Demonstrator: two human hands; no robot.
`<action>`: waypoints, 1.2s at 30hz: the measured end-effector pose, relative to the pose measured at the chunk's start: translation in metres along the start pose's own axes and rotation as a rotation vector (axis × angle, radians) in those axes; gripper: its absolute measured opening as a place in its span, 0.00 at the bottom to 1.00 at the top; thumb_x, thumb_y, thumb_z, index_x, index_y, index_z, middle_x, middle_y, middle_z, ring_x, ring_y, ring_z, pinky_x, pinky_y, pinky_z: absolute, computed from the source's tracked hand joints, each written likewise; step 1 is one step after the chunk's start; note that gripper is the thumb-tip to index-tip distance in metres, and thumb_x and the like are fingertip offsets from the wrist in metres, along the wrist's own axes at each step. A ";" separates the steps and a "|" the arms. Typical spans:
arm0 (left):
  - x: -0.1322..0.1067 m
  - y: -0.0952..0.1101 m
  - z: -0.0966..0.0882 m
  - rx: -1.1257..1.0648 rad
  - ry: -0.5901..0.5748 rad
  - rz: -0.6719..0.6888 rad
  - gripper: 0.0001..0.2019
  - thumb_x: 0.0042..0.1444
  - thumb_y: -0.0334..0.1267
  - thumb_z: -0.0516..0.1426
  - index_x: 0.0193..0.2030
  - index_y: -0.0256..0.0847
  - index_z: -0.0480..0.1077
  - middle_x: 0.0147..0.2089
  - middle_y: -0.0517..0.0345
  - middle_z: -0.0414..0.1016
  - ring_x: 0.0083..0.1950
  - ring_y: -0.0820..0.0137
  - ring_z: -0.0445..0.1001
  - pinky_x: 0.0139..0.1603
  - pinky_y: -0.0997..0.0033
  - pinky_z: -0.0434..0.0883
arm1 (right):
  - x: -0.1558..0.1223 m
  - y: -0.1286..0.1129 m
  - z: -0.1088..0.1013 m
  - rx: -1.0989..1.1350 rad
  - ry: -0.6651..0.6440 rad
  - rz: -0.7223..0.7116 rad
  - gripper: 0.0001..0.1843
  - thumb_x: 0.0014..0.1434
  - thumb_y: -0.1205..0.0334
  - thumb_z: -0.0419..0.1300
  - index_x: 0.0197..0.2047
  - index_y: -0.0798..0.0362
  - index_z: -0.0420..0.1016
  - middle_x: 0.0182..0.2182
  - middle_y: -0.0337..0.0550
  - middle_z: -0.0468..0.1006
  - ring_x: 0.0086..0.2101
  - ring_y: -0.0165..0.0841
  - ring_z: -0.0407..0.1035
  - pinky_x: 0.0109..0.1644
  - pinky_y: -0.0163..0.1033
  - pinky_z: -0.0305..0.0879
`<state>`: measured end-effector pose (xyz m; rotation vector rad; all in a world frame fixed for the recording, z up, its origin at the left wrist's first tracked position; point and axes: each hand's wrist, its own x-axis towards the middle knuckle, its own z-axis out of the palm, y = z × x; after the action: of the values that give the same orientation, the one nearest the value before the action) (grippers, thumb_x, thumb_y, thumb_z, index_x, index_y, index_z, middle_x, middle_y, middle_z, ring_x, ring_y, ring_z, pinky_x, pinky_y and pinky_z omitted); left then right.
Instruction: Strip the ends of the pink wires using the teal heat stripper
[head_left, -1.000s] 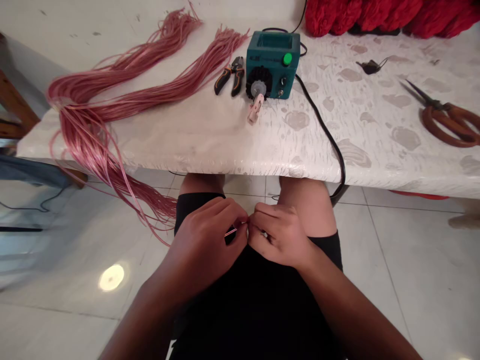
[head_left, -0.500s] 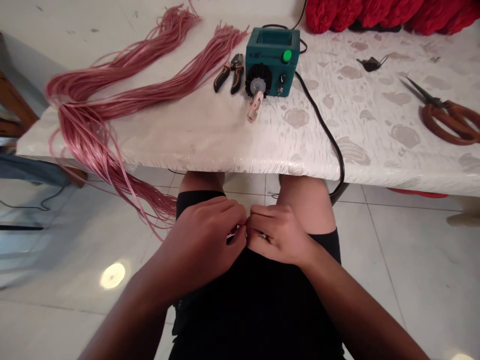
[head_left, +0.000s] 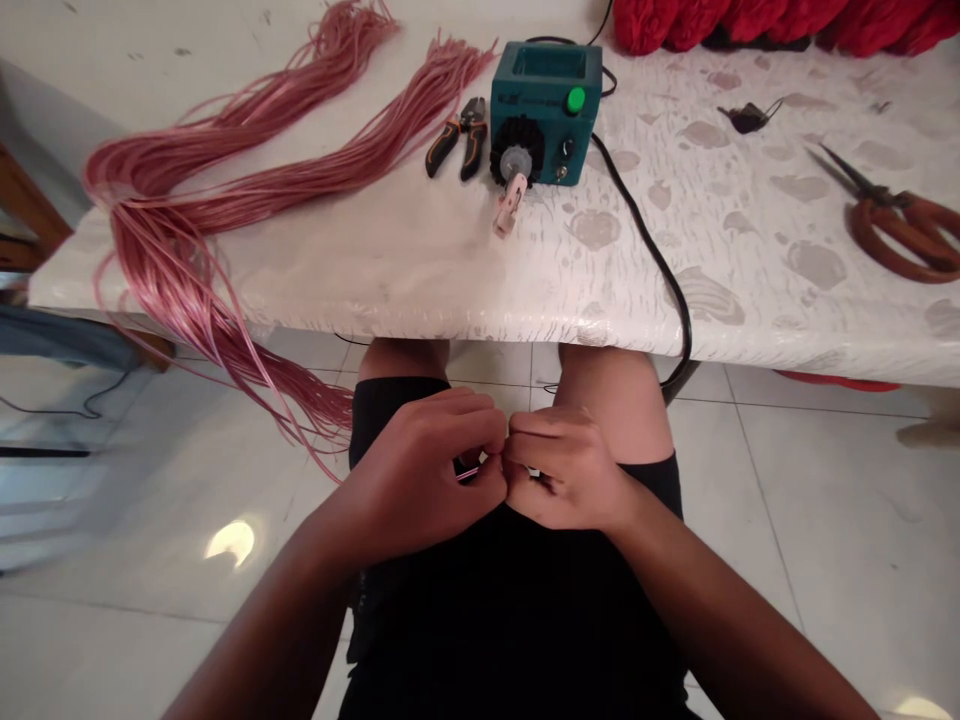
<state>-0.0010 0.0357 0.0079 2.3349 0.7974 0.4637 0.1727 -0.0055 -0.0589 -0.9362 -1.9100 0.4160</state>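
Above my lap, my left hand (head_left: 431, 475) and my right hand (head_left: 566, 465) meet fingertip to fingertip, both closed in a pinch. A thin pink cord (head_left: 469, 474) shows in the gap between my left thumb and fingers and runs toward the touching tips. What my right fingers pinch is hidden. Left of my hands, a long bundle of pink cords (head_left: 247, 195) lies folded on the table, one end hanging over the front edge beside my left knee. On the table in front of me stands a teal motor box (head_left: 546, 115), a pale clip (head_left: 510, 205) on its spindle.
Black-and-orange pliers (head_left: 459, 138) lie left of the box. A black cable (head_left: 645, 235) runs from it over the edge of the covered table (head_left: 420, 290). Brown-handled scissors (head_left: 900, 225) and a small black object (head_left: 748, 117) are at right. Red bundles (head_left: 750, 22) line the back.
Both hands have shifted slightly to the right, still pinched together. Slightly more of the pink cord shows by my left thumb. The view has tilted a little; the things on the table stay put.
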 end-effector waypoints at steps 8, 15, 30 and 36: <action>0.002 0.000 -0.005 0.160 0.065 0.073 0.12 0.56 0.22 0.54 0.26 0.41 0.60 0.28 0.63 0.60 0.33 0.71 0.61 0.33 0.68 0.58 | 0.004 -0.003 -0.002 0.014 -0.036 0.154 0.07 0.58 0.69 0.57 0.29 0.52 0.65 0.25 0.32 0.60 0.25 0.26 0.55 0.29 0.36 0.52; 0.002 0.002 -0.007 0.337 0.005 0.114 0.13 0.56 0.23 0.54 0.26 0.41 0.57 0.27 0.64 0.59 0.32 0.70 0.58 0.35 0.66 0.58 | 0.004 0.000 -0.004 -0.018 -0.133 0.130 0.10 0.63 0.68 0.55 0.28 0.53 0.66 0.25 0.33 0.61 0.24 0.26 0.56 0.29 0.36 0.52; 0.003 0.001 -0.004 -0.068 -0.067 -0.207 0.07 0.47 0.24 0.53 0.24 0.40 0.63 0.26 0.66 0.64 0.30 0.74 0.63 0.31 0.71 0.60 | 0.002 0.004 0.000 0.049 -0.090 0.038 0.10 0.55 0.72 0.55 0.23 0.53 0.65 0.22 0.32 0.60 0.22 0.25 0.53 0.26 0.36 0.47; 0.007 -0.002 0.004 -0.331 0.000 -0.432 0.06 0.47 0.27 0.54 0.23 0.40 0.63 0.22 0.68 0.59 0.26 0.75 0.58 0.26 0.73 0.55 | 0.007 0.000 0.004 -0.057 0.058 0.024 0.12 0.53 0.70 0.54 0.20 0.52 0.61 0.19 0.32 0.59 0.20 0.25 0.52 0.25 0.36 0.47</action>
<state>0.0060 0.0396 0.0047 1.7957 1.0992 0.3719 0.1675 -0.0001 -0.0571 -0.9989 -1.8677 0.3460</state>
